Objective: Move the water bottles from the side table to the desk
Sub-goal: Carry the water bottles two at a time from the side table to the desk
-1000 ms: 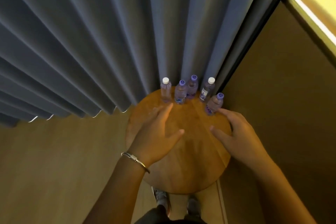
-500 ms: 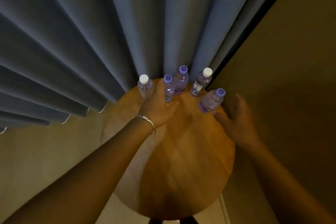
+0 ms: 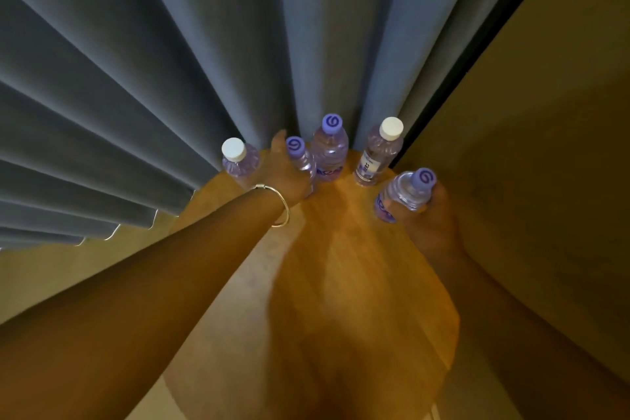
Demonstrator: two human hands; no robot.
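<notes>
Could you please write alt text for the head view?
Two hands grip purple-capped bottles on a round wooden side table: left hand on one in the back row, right hand on the nearest. Three more stand before a grey curtain.

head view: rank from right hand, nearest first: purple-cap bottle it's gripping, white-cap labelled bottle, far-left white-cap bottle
1. Gripped purple-cap bottle: in the right hand, at the table's right edge.
2. Labelled white-cap bottle: just up and left of that hand, by the curtain.
3. Far-left white-cap bottle: across the table, beyond the left hand.
</notes>
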